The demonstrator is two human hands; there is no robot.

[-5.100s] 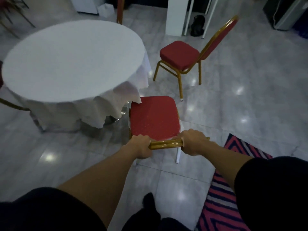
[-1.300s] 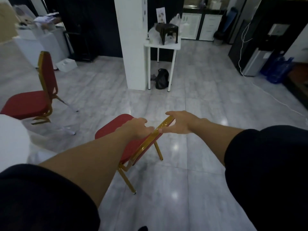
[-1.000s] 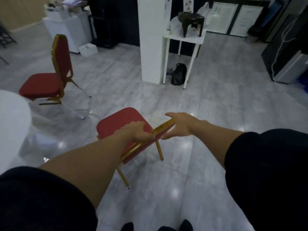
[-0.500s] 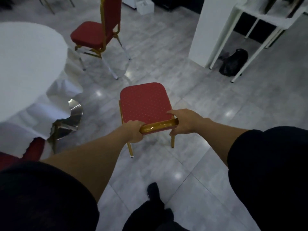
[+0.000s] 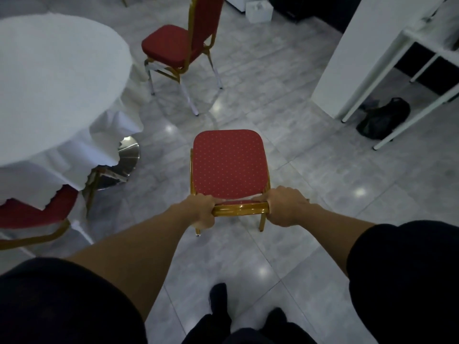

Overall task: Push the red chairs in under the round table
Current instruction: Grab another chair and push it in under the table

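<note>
A red chair (image 5: pixel 228 165) with a gold frame stands on the floor right in front of me, its seat pointing away. My left hand (image 5: pixel 202 209) and my right hand (image 5: pixel 285 207) both grip the gold top rail of its backrest. The round table (image 5: pixel 49 78), draped in a white cloth, is to the left, apart from this chair. A second red chair (image 5: pixel 171 44) stands at the table's far right side. A third red chair (image 5: pixel 32 214) sits partly under the cloth at the lower left.
The table's shiny metal base (image 5: pixel 125 157) shows under the cloth. A white pillar (image 5: pixel 347 50) and a white side table (image 5: pixel 422 53) stand at the right, with a black bag (image 5: pixel 383 117) on the floor below. My feet (image 5: pixel 218 296) are behind the held chair.
The view has swung left and down toward the table. The held chair has turned with my hands, its seat now pointing straight away from me, and the table shows more fully.
</note>
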